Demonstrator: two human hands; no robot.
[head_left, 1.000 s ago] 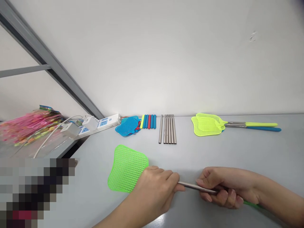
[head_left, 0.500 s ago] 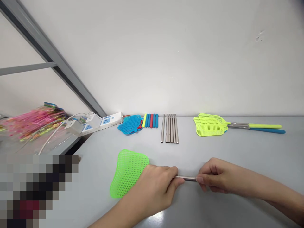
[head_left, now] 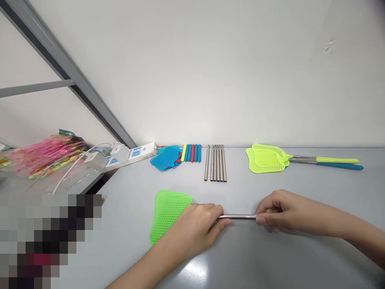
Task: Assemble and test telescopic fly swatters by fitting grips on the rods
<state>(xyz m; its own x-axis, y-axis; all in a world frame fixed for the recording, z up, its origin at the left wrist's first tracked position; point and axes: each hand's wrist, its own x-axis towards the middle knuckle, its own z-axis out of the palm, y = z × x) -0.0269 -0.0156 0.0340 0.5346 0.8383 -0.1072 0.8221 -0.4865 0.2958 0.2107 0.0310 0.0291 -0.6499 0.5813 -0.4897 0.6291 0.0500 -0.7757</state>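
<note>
A bright green plastic fly swatter head [head_left: 168,214] lies flat on the grey table [head_left: 255,257], its right side under my left hand [head_left: 192,228]. A steel rod [head_left: 237,216] runs level between my hands. My left hand is closed around the rod's near end, where it meets the swatter head, though that join is hidden. My right hand [head_left: 285,212] pinches the rod's other end, and its fingers hide whatever lies beyond.
Along the wall stand blue swatter heads [head_left: 165,158], coloured handle grips [head_left: 191,153], several steel rods [head_left: 216,163] and yellow-green swatters [head_left: 266,158] with long handles. A white power strip [head_left: 135,153] and pink packaged goods [head_left: 48,156] sit at left, beyond a pixelated patch.
My right hand has moved farther up the table, swinging the rod level. The green grip seen earlier beyond my right hand is now out of sight, and the green head has turned slightly.
</note>
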